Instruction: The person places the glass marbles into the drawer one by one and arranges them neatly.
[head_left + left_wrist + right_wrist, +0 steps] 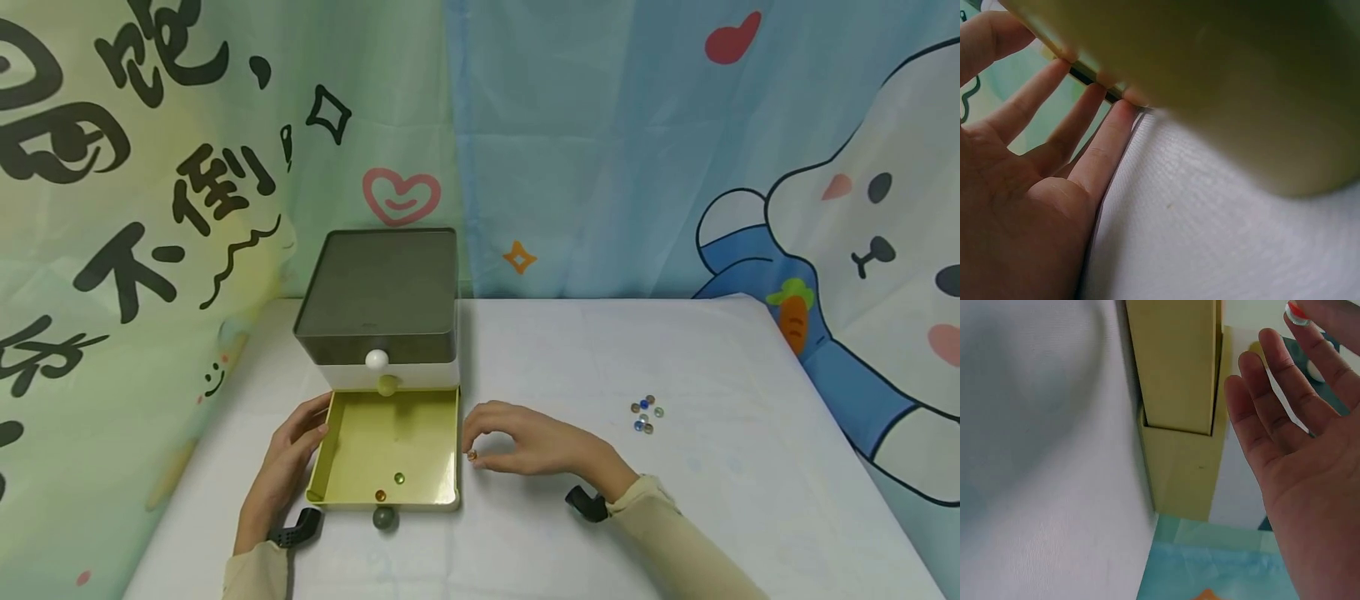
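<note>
Between thumb and index fingertip, my right hand (pixel 525 442) pinches an orange and clear marble (pixel 1297 314), just outside the right wall of a pulled-out yellow-green drawer (pixel 393 433). The other fingers of that hand are spread in the right wrist view. On the opposite side, my left hand (pixel 285 462) rests against the drawer's left wall; its fairly straight fingertips (pixel 1124 109) touch it in the left wrist view. A green marble (pixel 399 478) and an orange marble (pixel 380 495) lie on the drawer floor near its front.
The small drawer cabinet (pixel 386 283) has a dark top, with a white knob (pixel 377 359) and a yellow-green knob (pixel 387 385). A dark green knob (pixel 385 517) sits on the open drawer's front. Several loose marbles (pixel 643 405) lie on the white tablecloth (pixel 555 358) at right.
</note>
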### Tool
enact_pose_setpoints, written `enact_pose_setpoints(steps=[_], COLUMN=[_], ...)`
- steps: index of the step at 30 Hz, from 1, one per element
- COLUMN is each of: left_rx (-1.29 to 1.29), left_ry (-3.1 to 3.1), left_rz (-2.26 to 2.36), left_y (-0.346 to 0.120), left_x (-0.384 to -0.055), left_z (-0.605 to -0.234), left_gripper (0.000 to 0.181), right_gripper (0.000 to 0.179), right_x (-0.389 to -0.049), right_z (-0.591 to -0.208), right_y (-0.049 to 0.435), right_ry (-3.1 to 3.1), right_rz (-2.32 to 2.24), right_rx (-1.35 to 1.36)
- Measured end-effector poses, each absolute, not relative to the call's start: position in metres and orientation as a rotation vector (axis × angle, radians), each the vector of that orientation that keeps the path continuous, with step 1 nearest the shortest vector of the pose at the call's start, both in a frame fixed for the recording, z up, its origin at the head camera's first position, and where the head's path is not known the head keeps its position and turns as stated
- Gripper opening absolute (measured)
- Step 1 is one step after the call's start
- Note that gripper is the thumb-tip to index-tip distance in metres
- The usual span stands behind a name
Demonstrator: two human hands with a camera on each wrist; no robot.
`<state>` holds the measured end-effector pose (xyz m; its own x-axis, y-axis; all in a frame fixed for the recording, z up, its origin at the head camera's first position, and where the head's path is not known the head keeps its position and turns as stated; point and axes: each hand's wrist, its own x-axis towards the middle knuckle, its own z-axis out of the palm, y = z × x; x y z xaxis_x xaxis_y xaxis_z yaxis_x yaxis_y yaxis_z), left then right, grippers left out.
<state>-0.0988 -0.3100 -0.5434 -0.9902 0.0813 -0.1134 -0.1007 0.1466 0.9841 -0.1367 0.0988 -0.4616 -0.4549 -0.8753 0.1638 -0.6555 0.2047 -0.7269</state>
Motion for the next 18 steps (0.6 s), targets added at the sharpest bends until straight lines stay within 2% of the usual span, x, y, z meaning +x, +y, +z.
enact_pose_setpoints(steps=[18], left_rx=[0.003], left_ry=[2.246], left_rz=[1.991], left_y=[-0.312], left_x=[-0.099], left_z=[-0.546], left_gripper=[0.056], right_gripper=[0.01], right_x=[-0.15], right_z=[-0.465], right_y=[0.06], right_ry=[2.233], right_rz=[-0.743], right_rx=[-1.462])
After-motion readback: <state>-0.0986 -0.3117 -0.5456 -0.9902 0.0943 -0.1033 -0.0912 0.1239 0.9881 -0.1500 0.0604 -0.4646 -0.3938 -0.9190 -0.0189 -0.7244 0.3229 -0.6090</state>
